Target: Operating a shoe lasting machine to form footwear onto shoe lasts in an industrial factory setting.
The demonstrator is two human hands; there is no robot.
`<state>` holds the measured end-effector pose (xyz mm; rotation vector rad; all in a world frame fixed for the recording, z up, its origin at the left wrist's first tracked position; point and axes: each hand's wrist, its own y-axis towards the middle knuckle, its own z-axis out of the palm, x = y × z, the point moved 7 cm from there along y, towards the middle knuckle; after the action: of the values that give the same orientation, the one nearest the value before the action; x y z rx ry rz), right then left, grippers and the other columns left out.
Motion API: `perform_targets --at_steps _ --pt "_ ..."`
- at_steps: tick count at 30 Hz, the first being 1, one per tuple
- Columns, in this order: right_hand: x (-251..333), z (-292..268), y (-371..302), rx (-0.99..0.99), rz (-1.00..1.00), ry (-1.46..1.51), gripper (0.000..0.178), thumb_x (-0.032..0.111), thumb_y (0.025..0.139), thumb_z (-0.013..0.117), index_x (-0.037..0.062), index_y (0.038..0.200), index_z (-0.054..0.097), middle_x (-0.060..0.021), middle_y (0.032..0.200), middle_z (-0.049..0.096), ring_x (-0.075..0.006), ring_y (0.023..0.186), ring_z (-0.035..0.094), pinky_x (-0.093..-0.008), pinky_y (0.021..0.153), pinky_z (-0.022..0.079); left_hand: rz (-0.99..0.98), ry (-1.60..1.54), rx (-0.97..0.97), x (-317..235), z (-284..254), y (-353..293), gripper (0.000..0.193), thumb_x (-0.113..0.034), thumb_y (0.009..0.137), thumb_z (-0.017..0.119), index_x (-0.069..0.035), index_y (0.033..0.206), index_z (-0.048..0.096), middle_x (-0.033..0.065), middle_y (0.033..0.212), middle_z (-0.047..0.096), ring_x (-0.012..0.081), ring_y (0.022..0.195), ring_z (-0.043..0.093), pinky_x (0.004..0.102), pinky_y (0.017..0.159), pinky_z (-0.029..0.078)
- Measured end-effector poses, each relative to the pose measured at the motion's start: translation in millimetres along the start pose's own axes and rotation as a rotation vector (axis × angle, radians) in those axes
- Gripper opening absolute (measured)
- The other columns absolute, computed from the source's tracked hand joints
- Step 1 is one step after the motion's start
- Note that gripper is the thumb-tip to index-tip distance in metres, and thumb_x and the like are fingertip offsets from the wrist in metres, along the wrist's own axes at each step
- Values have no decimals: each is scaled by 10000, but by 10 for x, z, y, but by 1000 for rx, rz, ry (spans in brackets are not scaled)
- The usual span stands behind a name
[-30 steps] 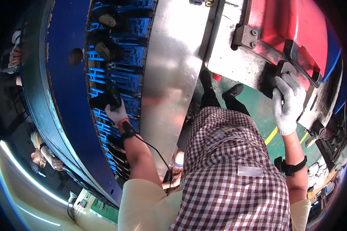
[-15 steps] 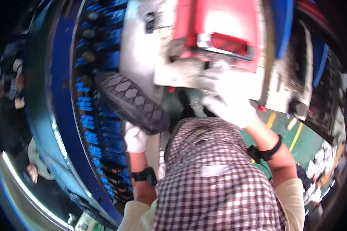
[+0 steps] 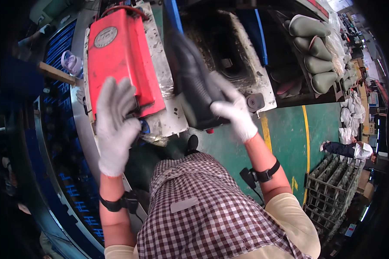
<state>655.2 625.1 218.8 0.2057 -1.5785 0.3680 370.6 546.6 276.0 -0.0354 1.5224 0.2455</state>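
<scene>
My right hand (image 3: 237,113), in a white knit glove, grips a black shoe (image 3: 193,80) by its side. The shoe is held upright lengthwise and smeared by motion, in front of the gap between a red machine and a dark metal trough. My left hand (image 3: 116,127), gloved the same way, is raised with its fingers stretched out and nothing in it. It hovers in front of the near left corner of the red machine cover (image 3: 116,56); whether it touches the cover I cannot tell.
Left of the red machine runs a rack with blue pegs (image 3: 67,181). A dark, worn metal trough (image 3: 261,82) stands to the right. Beyond it, several grey-green shoe-shaped forms (image 3: 317,64) lie on a shelf. A wire rack cart (image 3: 333,185) and a person (image 3: 348,150) are at far right.
My view has swung to the right. The black shoe, earlier at my left hand with its sole showing, is now in my right hand. My left hand has let go and opened.
</scene>
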Motion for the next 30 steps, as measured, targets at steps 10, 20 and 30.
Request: perform_targets --at_steps 10,20,30 --pt "-367 -1114 1583 -463 -128 -1055 675 353 781 765 287 1443 650 -196 1572 487 -423 1371 533 -476 1149 452 486 138 15 -1181 903 1447 619 -186 979 652 -9 1540 462 208 1474 574 306 1368 562 397 1176 412" --pt "-624 -1024 1524 -385 -22 -1280 670 430 859 731 344 1503 569 -182 1592 473 -460 1280 590 -506 1087 498 765 435 447 -2137 1861 2144 533 -293 1015 601 15 1445 541 203 1383 633 221 1267 603 331 1077 471" --pt "-695 -1055 1511 -396 -48 -1271 561 517 988 586 309 1509 571 -203 1596 469 -476 1312 566 -502 1122 463 808 919 354 -1931 2422 2585 459 -380 941 614 -16 1205 705 202 1121 725 263 1021 689 378 894 527"
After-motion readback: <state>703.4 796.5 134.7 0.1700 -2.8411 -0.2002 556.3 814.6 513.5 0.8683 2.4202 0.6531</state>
